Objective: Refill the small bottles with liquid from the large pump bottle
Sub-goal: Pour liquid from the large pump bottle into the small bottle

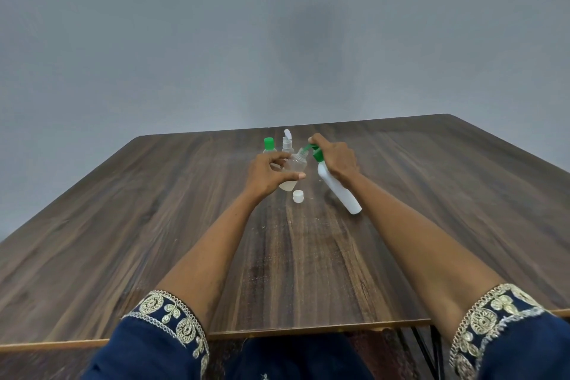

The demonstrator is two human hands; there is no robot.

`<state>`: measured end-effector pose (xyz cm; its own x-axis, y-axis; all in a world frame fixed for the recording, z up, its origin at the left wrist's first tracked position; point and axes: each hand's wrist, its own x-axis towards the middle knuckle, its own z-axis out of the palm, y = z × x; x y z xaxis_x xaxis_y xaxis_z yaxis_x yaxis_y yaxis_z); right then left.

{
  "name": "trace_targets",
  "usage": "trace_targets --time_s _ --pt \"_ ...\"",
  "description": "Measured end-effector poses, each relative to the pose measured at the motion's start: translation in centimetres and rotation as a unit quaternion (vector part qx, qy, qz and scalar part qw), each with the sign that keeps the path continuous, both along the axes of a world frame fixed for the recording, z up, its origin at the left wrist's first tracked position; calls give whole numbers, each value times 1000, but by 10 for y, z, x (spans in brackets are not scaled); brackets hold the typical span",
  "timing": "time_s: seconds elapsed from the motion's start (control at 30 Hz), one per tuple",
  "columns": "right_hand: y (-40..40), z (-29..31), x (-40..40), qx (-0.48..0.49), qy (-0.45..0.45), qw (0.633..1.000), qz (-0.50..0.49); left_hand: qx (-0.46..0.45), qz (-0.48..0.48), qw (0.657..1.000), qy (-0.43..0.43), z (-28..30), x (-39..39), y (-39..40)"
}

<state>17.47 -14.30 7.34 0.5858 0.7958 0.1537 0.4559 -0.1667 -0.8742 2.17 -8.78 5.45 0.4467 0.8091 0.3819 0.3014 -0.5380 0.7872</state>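
Table (pixel 154 225) of dark wood grain under everything, grey wall (pixel 185 25) behind, blue embroidered sleeves (pixel 163 339) at the bottom edge. Loose white cap (pixel 298 196) lies on the table just in front of the left hand, between the two forearms. Four bottles total: three small, one large. Two small ones stand at the far side behind the hands, a green-capped bottle (pixel 269 145) and just right of it a clear bottle with its white flip lid open (pixel 287 142); contents of both too small to tell. Third small clear bottle (pixel 293 171) is uncapped, tilted, with a little pale liquid at its bottom; left hand (pixel 270 174) holds it, fingers and thumb curled round its body, partly hiding it. Large white pump bottle (pixel 337 191) leans steeply, base on the table, green pump head (pixel 314 153) aimed at the small bottle's mouth. Right hand (pixel 336 159) grips its neck, fingers curled over the pump top. Nozzle touches or sits just beside the opening; cannot tell which.
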Motion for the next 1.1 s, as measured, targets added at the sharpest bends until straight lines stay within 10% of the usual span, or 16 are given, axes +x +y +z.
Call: trace_targets --time_s 1.1 --pt "0 0 3 -19 -28 999 25 -9 -3 1000 -13 1 0 -2"
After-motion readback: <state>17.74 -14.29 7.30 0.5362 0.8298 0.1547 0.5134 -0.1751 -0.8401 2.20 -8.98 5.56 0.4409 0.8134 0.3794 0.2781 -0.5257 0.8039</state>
